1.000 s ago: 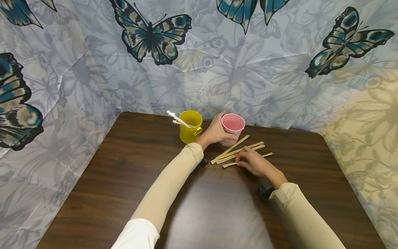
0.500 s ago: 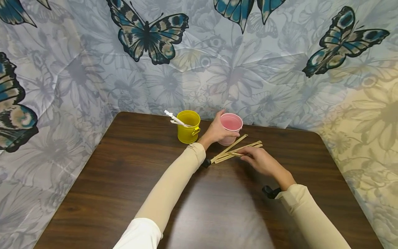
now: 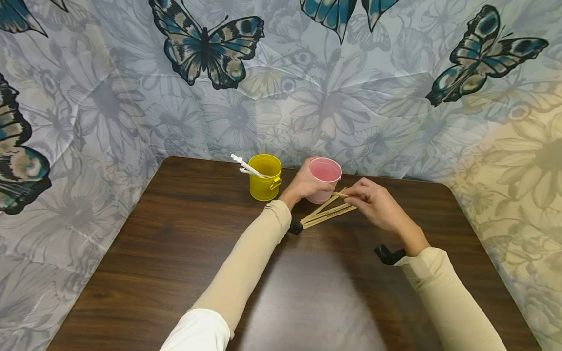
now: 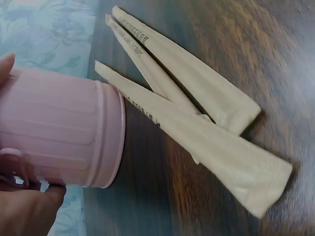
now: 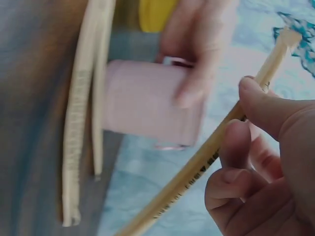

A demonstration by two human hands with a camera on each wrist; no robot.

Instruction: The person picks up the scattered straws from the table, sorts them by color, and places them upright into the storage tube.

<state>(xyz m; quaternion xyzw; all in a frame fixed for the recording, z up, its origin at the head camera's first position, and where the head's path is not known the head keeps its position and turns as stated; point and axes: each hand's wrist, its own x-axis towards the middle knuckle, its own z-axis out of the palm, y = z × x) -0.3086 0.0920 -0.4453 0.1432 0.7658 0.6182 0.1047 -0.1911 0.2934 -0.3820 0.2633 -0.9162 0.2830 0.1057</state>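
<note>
My left hand [image 3: 305, 184] grips the side of a small pink bucket [image 3: 325, 171], which stands upright near the table's back edge. In the left wrist view, fingers show at both sides of the pink bucket [image 4: 54, 123]. Between thumb and fingertips, my right hand [image 3: 373, 202] pinches a slim stick in a brown printed paper sleeve [image 5: 189, 169]; what is inside cannot be seen. That hand is just right of the bucket, above the table. Several similar paper-sleeved sticks [image 4: 192, 73] lie fanned out on the wood in front of the bucket.
A yellow bucket [image 3: 264, 187] stands left of the pink one, with white wrapped sticks [image 3: 247, 165] leaning out over its rim. The dark wooden table [image 3: 175, 253] ends at a patterned butterfly cloth [image 3: 281, 97] behind. Black wrist cameras sit under both forearms.
My right hand has lifted one paper-sleeved stick from the table and carried it up and back to the pink bucket's right side. My left hand keeps its hold on the bucket.
</note>
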